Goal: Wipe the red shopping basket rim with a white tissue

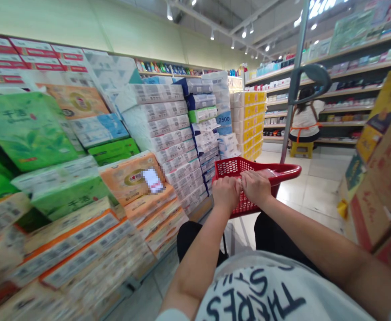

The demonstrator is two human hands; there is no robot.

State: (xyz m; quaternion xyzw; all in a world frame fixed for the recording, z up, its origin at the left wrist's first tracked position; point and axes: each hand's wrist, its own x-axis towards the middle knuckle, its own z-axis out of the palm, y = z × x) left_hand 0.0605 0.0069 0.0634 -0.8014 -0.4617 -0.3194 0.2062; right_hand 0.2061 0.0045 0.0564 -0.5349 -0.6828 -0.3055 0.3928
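Both of my hands are closed over the near edge of a red plastic shopping basket cart (pixel 244 207) in front of my body. My left hand (pixel 227 194) wraps its fingers round the red handle at the left. Close beside it, my right hand (pixel 255 186) grips the same handle, the two nearly touching. The cart's perforated walls show beyond and below my hands, and a thick red rim (pixel 287 171) reaches out to the right. What lies inside the basket is mostly hidden.
Stacked tissue packs (pixel 162 125) line the left, with orange packs (pixel 138 178) nearest. Yellow-and-white packs (pixel 249 125) stand farther on. A metal pole (pixel 294 93) rises right of the cart. Cardboard boxes (pixel 379 178) edge the right. A person (pixel 304 118) sits on a yellow stool (pixel 301 149) by shelves.
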